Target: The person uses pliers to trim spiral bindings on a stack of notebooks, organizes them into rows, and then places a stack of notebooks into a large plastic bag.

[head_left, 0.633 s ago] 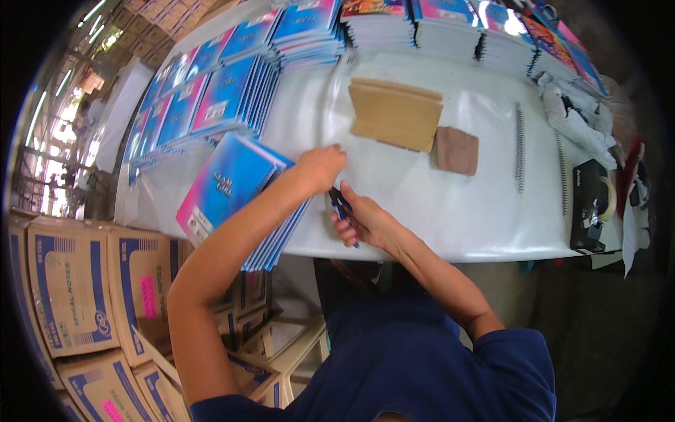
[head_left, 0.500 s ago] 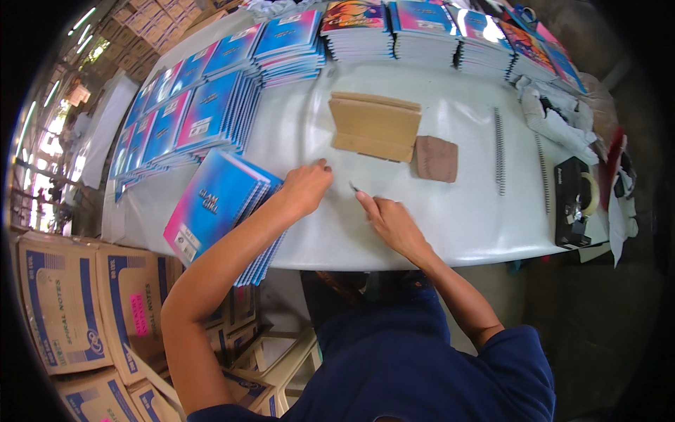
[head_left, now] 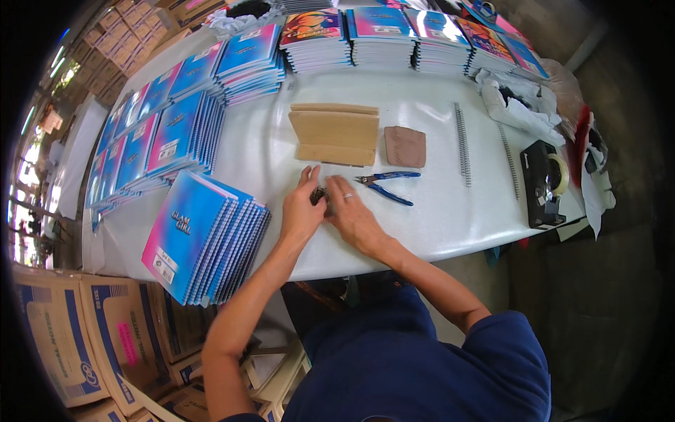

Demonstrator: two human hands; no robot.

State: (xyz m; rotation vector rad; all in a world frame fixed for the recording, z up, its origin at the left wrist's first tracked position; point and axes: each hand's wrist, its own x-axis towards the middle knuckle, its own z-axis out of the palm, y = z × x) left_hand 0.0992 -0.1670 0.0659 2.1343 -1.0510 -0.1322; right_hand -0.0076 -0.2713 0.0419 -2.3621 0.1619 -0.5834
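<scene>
My left hand (head_left: 302,211) and my right hand (head_left: 354,214) meet on the white table (head_left: 436,218), both closed around a small dark object (head_left: 320,195) between the fingertips; what it is cannot be made out. Blue-handled pliers (head_left: 385,185) lie on the table just right of my right hand, untouched. A stack of blue and pink spiral notebooks (head_left: 204,235) rests at the table's front edge, left of my left hand. A tan cardboard stack (head_left: 334,133) sits just beyond my hands.
Rows of notebook stacks (head_left: 176,133) line the left and far edges. A brown pad (head_left: 405,146), two wire spirals (head_left: 461,144), a tape dispenser (head_left: 543,184) and white cloths (head_left: 520,109) lie to the right. Cardboard boxes (head_left: 63,337) stand on the floor at lower left.
The pliers left my right hand and now lie on the table. My left hand came off the notebook stack, and both hands closed together on the small dark object.
</scene>
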